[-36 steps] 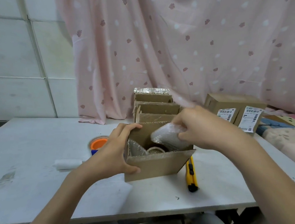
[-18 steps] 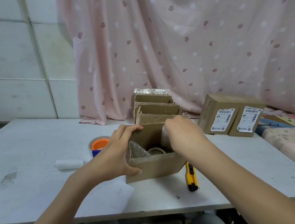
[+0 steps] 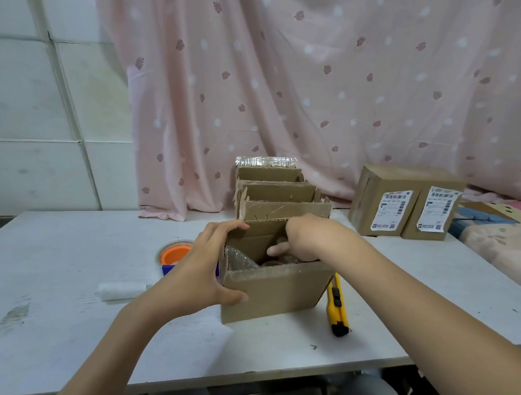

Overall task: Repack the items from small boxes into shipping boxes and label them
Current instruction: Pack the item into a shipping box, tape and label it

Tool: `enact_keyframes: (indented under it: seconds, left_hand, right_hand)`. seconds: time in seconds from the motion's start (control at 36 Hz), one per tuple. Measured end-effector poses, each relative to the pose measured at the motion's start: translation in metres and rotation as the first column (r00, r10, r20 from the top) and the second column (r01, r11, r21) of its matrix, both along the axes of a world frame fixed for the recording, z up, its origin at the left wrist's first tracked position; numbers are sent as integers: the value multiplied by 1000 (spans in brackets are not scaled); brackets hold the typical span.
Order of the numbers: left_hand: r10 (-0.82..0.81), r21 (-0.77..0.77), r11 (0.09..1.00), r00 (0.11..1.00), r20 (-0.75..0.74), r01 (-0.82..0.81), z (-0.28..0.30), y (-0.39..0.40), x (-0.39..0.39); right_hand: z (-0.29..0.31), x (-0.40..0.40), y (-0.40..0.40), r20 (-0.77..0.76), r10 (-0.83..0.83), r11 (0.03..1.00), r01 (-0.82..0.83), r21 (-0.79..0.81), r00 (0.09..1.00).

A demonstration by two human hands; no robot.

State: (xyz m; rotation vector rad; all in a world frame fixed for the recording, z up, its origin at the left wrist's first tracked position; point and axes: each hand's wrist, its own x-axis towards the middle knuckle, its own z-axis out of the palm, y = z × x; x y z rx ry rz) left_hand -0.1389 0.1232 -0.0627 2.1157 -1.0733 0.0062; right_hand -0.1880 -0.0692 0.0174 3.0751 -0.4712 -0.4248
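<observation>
Reaching down into the open cardboard box with my right hand, I have the fingers hidden behind its front wall, so I cannot tell whether they hold anything. My left hand grips the box's left corner, thumb on the front wall and fingers curled over the rim. Bubble wrap lines the inside of the box on the left. The box stands on the white surface. Just right of the box lies a yellow utility knife. Just left of the box sit an orange tape roll and a white roll. Behind the box stand more open boxes. Well to the right of the box sit two labelled shipping boxes.
</observation>
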Motion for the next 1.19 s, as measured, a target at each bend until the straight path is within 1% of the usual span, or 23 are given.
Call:
enact_keyframes:
  seconds: [0.08,0.17,0.19,0.28,0.33,0.42,0.47,0.5,0.53,0.58,0.61,0.67,0.75,0.81,0.86,0.97,1.03,1.08,1.19]
  left_hand:
    - [10,-25,1000,997,-71,-12,-1,2,2]
    - [26,-36,999,991,-129,-31,-1,3,4]
    - [24,-53,998,989,-147,-32,-2,4,5]
    - [-19,-134,991,976,-218,-11,-4,5,6]
    - [-43,-171,985,967,-249,0,-4,6,5]
    - [-56,-195,981,958,-280,0,-7,6,6]
    - [-49,-208,978,957,-286,-12,-10,6,7]
    - [-42,-217,976,955,-295,-24,-12,6,9]
    - [-42,-234,972,951,-305,-32,-14,6,10]
    - [-49,-271,962,946,-319,-42,-17,6,11]
    - [-46,-279,959,945,-323,-49,-19,6,11]
    - [-37,-280,958,943,-330,-60,-23,7,11]
    - [-35,-258,965,945,-325,-53,-26,10,7]
    - [-42,-233,972,957,-287,-27,-27,9,5]
    - [-30,-208,978,968,-248,-24,-27,7,3]
    - [-15,-145,989,988,-155,-8,-32,5,4]
    - [-6,-154,988,987,-163,-20,-35,5,5]
    - [30,-150,987,985,-170,-56,-35,4,4]
    - [67,-128,988,982,-178,-90,-36,2,7]
  right_hand:
    - [10,-10,-6,131,29,1000,-30,8,991]
    - [18,-22,-16,289,40,995,-66,80,957]
    - [20,-25,-21,352,25,988,-77,134,936]
    - [23,-37,-36,469,-112,916,-92,391,876]
    - [22,-42,-47,548,-183,882,-110,458,816]
    - [14,-44,-66,652,-312,846,-110,522,691]
    - [4,-41,-77,642,-381,816,-84,572,666]
    - [-2,-41,-80,601,-412,781,-74,620,685]
    - [-8,-40,-82,538,-442,727,-65,683,718]
    - [-22,-38,-84,413,-458,625,-46,779,787]
    - [-28,-38,-84,371,-447,602,-34,798,814]
    - [-39,-37,-85,320,-441,551,-28,834,839]
    - [-48,-36,-85,259,-450,435,-44,899,854]
    - [-52,-36,-82,224,-449,354,-58,933,865]
    - [-56,-33,-80,211,-455,306,-70,949,865]
    - [-64,-26,-81,230,-469,283,-101,954,853]
    - [-68,-23,-81,248,-444,285,-127,950,861]
    - [-71,-21,-80,281,-444,300,-154,941,851]
    - [-74,-21,-78,374,-392,326,-253,911,840]
